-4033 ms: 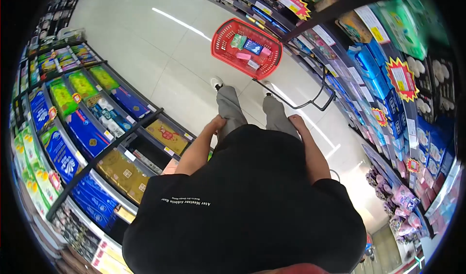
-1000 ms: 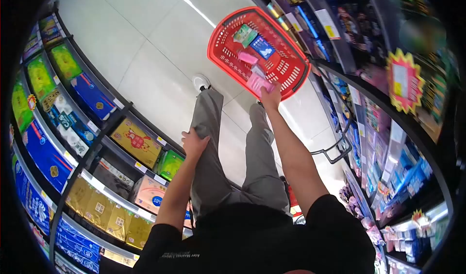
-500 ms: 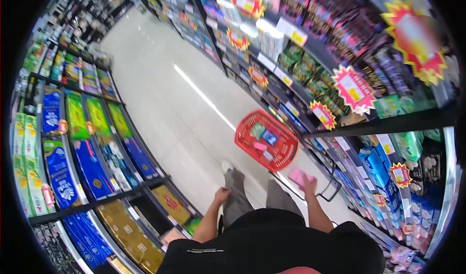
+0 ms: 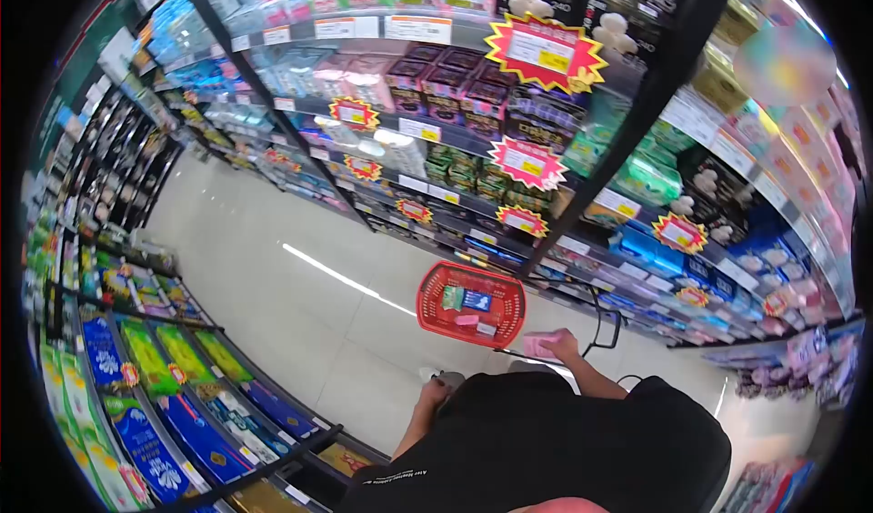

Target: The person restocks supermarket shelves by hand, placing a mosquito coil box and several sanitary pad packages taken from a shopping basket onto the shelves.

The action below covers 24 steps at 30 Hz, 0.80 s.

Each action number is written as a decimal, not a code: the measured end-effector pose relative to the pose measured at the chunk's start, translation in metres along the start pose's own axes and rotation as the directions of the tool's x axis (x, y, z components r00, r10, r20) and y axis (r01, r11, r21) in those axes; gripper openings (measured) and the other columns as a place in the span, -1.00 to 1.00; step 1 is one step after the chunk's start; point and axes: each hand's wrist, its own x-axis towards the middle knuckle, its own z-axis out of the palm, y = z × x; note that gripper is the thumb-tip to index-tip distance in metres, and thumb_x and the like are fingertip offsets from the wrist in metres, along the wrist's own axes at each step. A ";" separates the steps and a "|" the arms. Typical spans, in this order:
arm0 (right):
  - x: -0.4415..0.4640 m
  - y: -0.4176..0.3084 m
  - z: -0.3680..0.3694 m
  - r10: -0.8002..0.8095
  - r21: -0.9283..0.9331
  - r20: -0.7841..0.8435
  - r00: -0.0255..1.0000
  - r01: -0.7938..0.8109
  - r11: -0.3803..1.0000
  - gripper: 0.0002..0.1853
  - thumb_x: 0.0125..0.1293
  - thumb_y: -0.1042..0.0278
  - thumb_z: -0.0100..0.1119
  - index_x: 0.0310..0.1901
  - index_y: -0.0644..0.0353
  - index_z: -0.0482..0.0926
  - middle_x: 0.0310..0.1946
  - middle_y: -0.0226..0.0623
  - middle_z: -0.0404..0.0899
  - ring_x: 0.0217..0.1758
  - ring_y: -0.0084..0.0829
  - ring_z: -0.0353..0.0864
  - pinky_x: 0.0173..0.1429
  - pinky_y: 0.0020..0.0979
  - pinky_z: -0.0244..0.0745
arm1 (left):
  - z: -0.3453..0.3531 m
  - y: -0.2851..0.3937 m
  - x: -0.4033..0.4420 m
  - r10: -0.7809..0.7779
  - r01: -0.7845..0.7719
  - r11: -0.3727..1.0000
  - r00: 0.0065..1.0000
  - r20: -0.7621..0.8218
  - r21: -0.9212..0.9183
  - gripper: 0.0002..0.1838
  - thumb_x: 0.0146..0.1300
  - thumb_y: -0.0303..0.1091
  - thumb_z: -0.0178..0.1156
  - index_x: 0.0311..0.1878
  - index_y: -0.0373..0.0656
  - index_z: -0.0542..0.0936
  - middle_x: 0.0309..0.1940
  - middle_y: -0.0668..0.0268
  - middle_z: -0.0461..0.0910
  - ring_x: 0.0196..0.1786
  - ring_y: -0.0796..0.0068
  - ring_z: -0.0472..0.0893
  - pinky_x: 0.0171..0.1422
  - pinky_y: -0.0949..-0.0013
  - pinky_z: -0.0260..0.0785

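Observation:
My right hand [image 4: 561, 343] is closed on a pink packet [image 4: 540, 344], just off the near right corner of the red basket [image 4: 427, 316]. On the floor, the basket holds a green packet [image 4: 452, 297], a blue packet [image 4: 476, 300], a small pink packet [image 4: 466, 320] and a pale packet [image 4: 486, 329]. My left hand [image 4: 436, 391] rests by my left leg, its fingers curled in; whether anything is in them is too small to tell.
Shelves of packaged goods with a red and yellow price sign [image 4: 546, 54] run along the far and right side. Low shelves with blue packs [image 4: 205, 441] stand at the left. A black handle frame [image 4: 607, 317] stands right of the basket.
The view has tilted up toward the far shelves. My right hand took hold of a pink packet at the basket and has lifted it out, toward the right. My left hand stays by my leg.

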 end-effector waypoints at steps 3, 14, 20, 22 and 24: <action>-0.023 -0.037 0.010 -0.110 0.097 0.019 0.994 0.107 0.989 -0.21 -0.19 -0.23 0.58 -0.04 0.25 0.59 -0.14 0.01 0.67 -0.03 -0.10 0.68 0.06 -0.20 0.58 | -0.059 0.076 -0.038 0.364 -0.353 0.910 0.931 -0.009 0.216 -0.46 0.07 -0.17 0.35 0.13 -0.17 0.54 -0.03 0.01 0.64 0.08 -0.02 0.61 0.20 0.10 0.45; -0.181 -0.181 -0.015 0.030 0.664 0.326 0.945 -0.251 0.704 -0.52 0.38 -0.07 0.20 -0.06 0.30 0.60 -0.26 -0.25 0.63 -0.25 -0.50 0.61 -0.18 -0.47 0.53 | -0.125 0.219 -0.124 0.893 -0.943 0.227 0.302 0.334 0.245 -0.21 -0.10 -0.20 0.49 0.25 -0.15 0.40 0.18 0.10 0.45 0.28 0.02 0.44 0.34 0.06 0.30; -0.192 -0.177 -0.049 -0.025 0.857 0.431 0.902 -0.400 0.323 -0.43 0.45 -0.27 -0.06 -0.03 0.16 0.56 -0.33 -0.37 0.62 -0.33 -0.55 0.55 -0.24 -0.46 0.44 | -0.140 0.212 -0.102 0.801 -0.672 0.599 0.510 0.315 -0.436 -0.51 0.24 -0.19 0.27 0.16 -0.25 0.49 -0.03 0.06 0.64 0.02 0.11 0.66 0.10 0.24 0.48; -0.185 -0.167 -0.055 0.078 0.815 0.393 0.916 -0.386 0.432 -0.50 0.42 -0.21 0.05 -0.01 0.12 0.55 -0.29 -0.38 0.63 -0.22 -0.55 0.57 -0.17 -0.44 0.47 | -0.136 0.192 -0.081 0.729 -0.481 0.650 0.612 0.307 -0.588 -0.52 0.38 -0.05 0.08 0.15 -0.27 0.49 -0.05 0.06 0.65 -0.02 0.14 0.68 0.05 0.24 0.51; -0.179 -0.163 -0.057 0.080 0.709 0.309 0.948 -0.286 0.644 -0.55 0.41 -0.15 0.11 0.00 0.11 0.56 -0.25 -0.38 0.64 -0.17 -0.54 0.58 -0.14 -0.43 0.49 | -0.136 0.182 -0.086 0.676 -0.218 0.581 0.665 0.317 -0.784 -0.39 0.46 0.16 -0.12 0.13 -0.27 0.49 -0.11 0.05 0.66 -0.10 0.13 0.70 -0.03 0.16 0.57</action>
